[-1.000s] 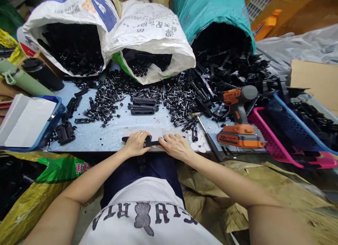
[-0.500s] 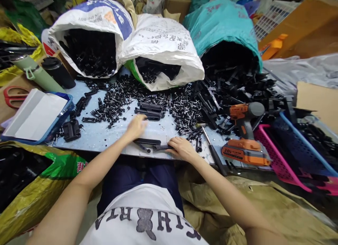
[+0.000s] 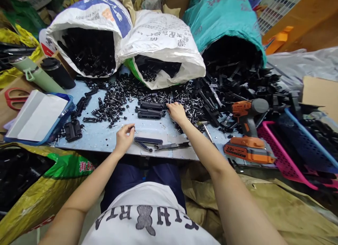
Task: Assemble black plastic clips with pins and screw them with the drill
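My left hand [image 3: 125, 138] hovers over the front of the bench, thumb and forefinger pinched on a small black-headed screw [image 3: 135, 129], only partly visible. My right hand [image 3: 176, 112] is at the edge of the heap of black-headed screws [image 3: 188, 102], fingers apart and fingertips among the pieces; I make out nothing held in it. Between my arms lies a black hinged part [image 3: 148, 140], its thin arm folded out, touching a long fork-ended dark bar [image 3: 173, 146]. Several black slotted bodies [image 3: 150, 113] are stacked just left of my right hand.
Three open sacks, a white-and-blue one [image 3: 89, 19], a white one [image 3: 163, 33] and a teal one [image 3: 224, 19], spill black parts along the back. An orange cordless drill [image 3: 248, 146] and a pink basket [image 3: 283, 164] stand right; a blue tray [image 3: 67, 109] stands left.
My right hand has left the fork-ended bar and moved up to the screw heap. My left hand has come back down and left, now pinching a small screw.
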The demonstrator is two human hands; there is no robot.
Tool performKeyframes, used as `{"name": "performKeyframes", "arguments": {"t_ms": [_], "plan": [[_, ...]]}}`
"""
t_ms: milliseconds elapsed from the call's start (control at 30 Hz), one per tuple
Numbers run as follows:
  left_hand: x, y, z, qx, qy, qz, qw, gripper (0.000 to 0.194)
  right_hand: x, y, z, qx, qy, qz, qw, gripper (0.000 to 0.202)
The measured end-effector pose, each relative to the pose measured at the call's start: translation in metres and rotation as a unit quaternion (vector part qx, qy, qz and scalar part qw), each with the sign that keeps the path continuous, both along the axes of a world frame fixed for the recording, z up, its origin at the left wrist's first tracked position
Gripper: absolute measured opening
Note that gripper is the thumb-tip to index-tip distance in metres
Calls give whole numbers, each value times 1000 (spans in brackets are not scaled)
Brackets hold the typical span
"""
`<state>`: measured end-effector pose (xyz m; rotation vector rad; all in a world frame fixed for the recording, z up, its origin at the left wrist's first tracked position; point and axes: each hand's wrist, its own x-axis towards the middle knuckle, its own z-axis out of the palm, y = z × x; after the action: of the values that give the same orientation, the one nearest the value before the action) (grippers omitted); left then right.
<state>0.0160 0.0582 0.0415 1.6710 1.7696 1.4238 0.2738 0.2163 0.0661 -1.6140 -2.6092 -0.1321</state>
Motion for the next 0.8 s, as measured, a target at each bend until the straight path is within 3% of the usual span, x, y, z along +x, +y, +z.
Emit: {"name": "performKeyframes", "arguments": {"t_ms": [100, 200, 333, 433, 533, 633, 800], "plan": [[3, -29, -9, 15, -30, -11, 999, 21, -8, 4, -7, -14, -25, 5, 1000, 32], [2, -37, -9, 41, 5, -28, 999, 18, -7, -7, -11, -13, -16, 4, 1000, 31], [2, -37, -3, 51, 126, -61, 989, 20, -2, -15, -15, -20, 5, -7, 1000, 32], [5, -41, -4, 53, 244, -105, 963, 23, -1, -13, -17, -37, 33, -28, 998, 31], [7, -48, -8, 68, 301, -94, 946, 25, -1, -9, -18, -57, 57, -50, 995, 30], [6, -49, -13, 62, 304, -46, 949, 24, -4, -5, -18, -71, 76, -58, 993, 32], [9, -40, -24, 60, 193, -116, 972, 23, -8, -10, -15, -72, 55, -68, 994, 38]]}}
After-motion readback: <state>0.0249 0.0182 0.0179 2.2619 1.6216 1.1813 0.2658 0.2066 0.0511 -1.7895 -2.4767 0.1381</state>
